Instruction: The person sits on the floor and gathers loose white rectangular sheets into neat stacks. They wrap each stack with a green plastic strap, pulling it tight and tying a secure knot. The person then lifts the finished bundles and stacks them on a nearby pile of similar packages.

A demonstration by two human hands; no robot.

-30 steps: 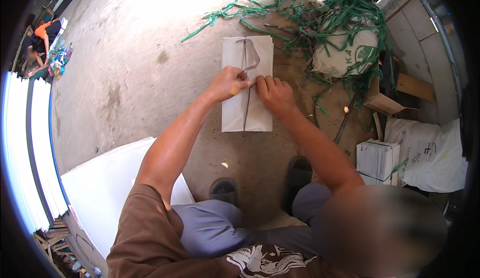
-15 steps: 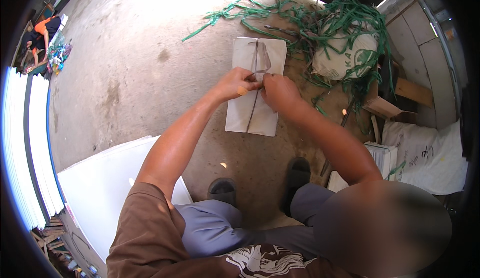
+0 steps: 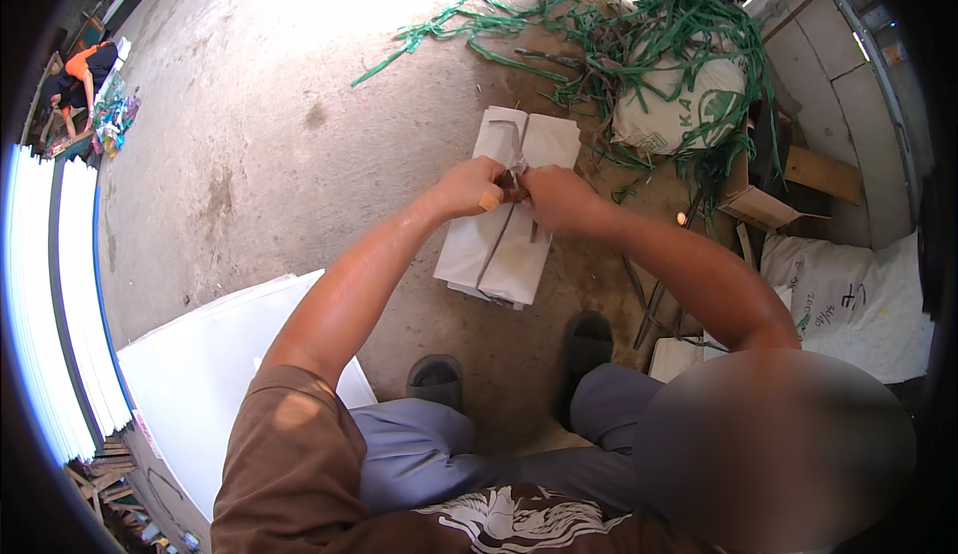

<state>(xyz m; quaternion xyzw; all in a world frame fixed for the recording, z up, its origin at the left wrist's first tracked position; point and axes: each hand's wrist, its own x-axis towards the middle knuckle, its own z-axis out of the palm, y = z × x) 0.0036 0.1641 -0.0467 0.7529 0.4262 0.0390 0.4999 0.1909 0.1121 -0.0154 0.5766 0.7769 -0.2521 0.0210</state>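
Observation:
A bundle of flat white folded sheets [image 3: 462,255] lies on the concrete floor ahead of my feet. Lengthwise over its middle runs a dull grey-brown tie strip [image 3: 497,243], which presses a crease into the top sheets. Both hands meet above the bundle, toward its far half. My left hand [image 3: 472,188], with a tan plaster on it, is closed on the strip. Right beside it, my right hand [image 3: 561,200] is also closed on the strip, fingers curled down. Loose ends of the strip stick out past the hands; the crossing between the fingers is partly hidden.
A white sack [image 3: 649,120] draped in tangled green plastic strips [image 3: 689,30] stands at the far right, near an open cardboard box [image 3: 763,207]. Large white sheets [image 3: 220,354] lie at my left. Farther left, a person in orange [image 3: 82,65] bends over.
The bundle has shifted toward me and turned slightly, and its top now sinks along the strip. My hands have moved a little nearer, still gripping the strip.

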